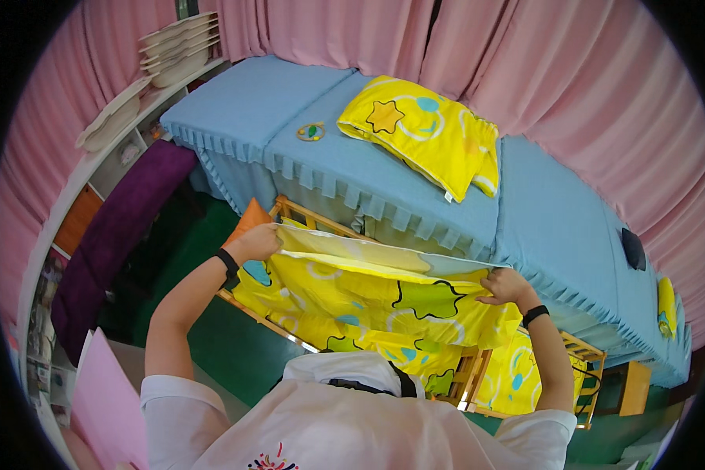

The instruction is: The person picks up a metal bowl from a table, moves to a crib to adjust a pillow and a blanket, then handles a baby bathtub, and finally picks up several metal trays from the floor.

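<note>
A yellow bedding cloth with green stars, blue spots and white rings is stretched out in front of me. Closed around its upper left corner is my left hand; my right hand grips the upper right corner, a little lower in the picture. A pale underside shows along the folded top edge. The cloth hangs down over a low wooden bed frame with slatted sides, hiding most of it. More yellow bedding of the same pattern lies in the frame at the lower right.
Beyond the frame stand blue-covered tables with ruffled skirts. They carry a folded yellow quilt, a small ring-shaped toy and a dark cushion. Leftward are a purple-covered bench and a white shelf with stacked trays.
</note>
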A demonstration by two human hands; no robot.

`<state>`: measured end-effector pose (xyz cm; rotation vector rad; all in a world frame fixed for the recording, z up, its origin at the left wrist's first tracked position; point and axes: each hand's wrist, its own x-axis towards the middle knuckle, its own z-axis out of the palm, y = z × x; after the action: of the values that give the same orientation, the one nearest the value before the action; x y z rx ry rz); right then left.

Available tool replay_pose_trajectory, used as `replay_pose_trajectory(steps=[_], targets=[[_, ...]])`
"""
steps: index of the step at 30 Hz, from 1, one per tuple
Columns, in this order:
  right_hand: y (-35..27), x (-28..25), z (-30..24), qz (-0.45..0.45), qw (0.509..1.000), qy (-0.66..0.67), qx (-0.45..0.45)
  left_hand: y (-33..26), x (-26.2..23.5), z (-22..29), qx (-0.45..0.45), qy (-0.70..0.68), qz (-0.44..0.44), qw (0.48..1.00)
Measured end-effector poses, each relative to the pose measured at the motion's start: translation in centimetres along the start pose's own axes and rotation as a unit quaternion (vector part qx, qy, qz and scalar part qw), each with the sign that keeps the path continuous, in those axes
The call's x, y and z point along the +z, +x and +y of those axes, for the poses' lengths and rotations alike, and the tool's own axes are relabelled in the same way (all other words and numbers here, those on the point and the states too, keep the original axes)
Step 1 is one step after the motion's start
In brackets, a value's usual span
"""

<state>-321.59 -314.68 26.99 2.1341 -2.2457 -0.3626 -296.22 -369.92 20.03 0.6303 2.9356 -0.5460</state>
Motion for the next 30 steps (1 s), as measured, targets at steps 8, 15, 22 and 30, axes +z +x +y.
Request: replay_pose_trajectory(steps=[8,15,22,30], targets=[[-5.6,1.9,-1.5,0.199,0.971,-0.089,0.101,-3.6,-4.2,-1.2,0.072,0.223,0.159,0.959],[-7.8,4.2,-0.1,0.428,0.794,0.172,0.397,-1.3,-5.7,-1.0,-0.206,-0.139,0.203,0.947],[-10.1,1.1,0.5,0.200,0.857,0.035,0.473,-1.0,-3.7,-2.5,-0.173,-0.066,0.099,0.978],[-19.5,7.6,0.7,0.109,0.864,0.176,0.460,-1.4,0.8,-2.8,-0.222,-0.086,0.207,0.949]])
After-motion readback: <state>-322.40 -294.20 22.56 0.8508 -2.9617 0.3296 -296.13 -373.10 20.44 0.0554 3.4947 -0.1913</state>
